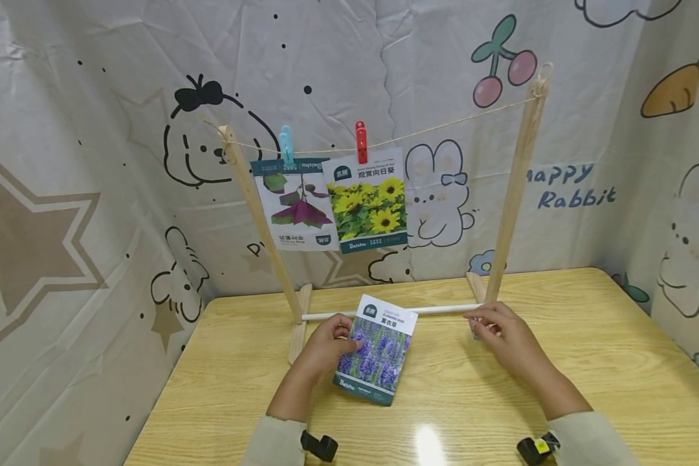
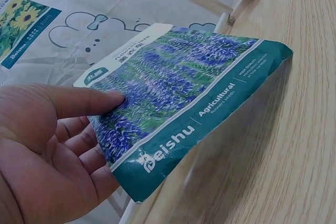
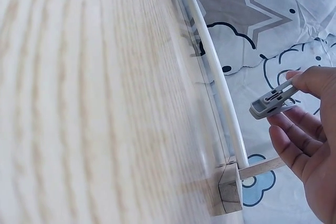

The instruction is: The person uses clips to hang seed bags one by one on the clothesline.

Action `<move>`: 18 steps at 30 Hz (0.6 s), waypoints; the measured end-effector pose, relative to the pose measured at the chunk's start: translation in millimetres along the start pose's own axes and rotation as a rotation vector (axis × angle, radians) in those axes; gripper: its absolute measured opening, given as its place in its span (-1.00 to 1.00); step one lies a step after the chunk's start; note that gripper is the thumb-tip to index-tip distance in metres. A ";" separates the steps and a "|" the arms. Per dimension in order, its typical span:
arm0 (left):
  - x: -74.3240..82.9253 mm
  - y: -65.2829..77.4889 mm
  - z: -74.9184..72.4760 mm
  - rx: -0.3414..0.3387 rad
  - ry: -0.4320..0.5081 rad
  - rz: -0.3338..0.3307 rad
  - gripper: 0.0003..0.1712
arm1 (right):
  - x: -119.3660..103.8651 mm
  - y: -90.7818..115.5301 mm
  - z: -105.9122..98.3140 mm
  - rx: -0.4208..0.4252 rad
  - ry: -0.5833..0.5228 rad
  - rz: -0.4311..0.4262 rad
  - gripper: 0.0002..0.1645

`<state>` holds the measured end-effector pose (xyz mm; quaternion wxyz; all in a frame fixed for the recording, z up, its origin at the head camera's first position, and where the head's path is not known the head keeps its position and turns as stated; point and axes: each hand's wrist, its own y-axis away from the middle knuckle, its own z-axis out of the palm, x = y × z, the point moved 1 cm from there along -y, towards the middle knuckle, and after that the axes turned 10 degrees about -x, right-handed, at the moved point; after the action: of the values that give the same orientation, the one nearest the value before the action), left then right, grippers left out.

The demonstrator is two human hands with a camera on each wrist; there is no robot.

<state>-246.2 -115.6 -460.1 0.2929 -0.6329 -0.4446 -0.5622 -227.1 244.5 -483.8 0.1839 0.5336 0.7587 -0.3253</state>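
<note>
Between thumb and fingers, my left hand (image 1: 328, 347) pinches a seed packet (image 1: 375, 349) with purple flowers and a dark green bottom band, tilted above the table. In the right wrist view, my right hand (image 3: 310, 129) holds a grey clothespin (image 3: 272, 99) by one end; the head view shows that hand (image 1: 503, 336) near the base of the right post. A string (image 1: 454, 123) runs between two wooden posts. From it hang an upside-down packet (image 1: 296, 207) under a blue clothespin (image 1: 286, 146) and a yellow-flower packet (image 1: 366, 200) under a red clothespin (image 1: 361, 141).
The left post (image 1: 262, 226) leans outward, and the right post (image 1: 515, 194) stands taller. A white rod (image 1: 443, 310) joins their feet low over the wooden table (image 1: 221, 388). A printed cloth (image 1: 338, 58) hangs behind and at both sides.
</note>
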 end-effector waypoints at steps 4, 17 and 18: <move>0.8 0.2 0.5 0.009 0.004 0.005 -0.68 | -1.3 0.2 -1.2 0.002 -0.014 0.001 -0.81; 0.9 -0.4 0.0 0.032 -0.016 0.007 -0.73 | -1.6 -0.6 -1.1 0.019 -0.011 -0.011 -0.81; 1.2 -0.2 0.1 0.034 -0.017 0.008 -0.74 | -1.6 -0.7 -1.1 0.019 -0.011 -0.013 -0.81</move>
<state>-246.4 -115.1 -459.0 0.3020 -0.6342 -0.4540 -0.5481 -227.0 244.0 -481.8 0.1808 0.5286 0.7579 -0.3368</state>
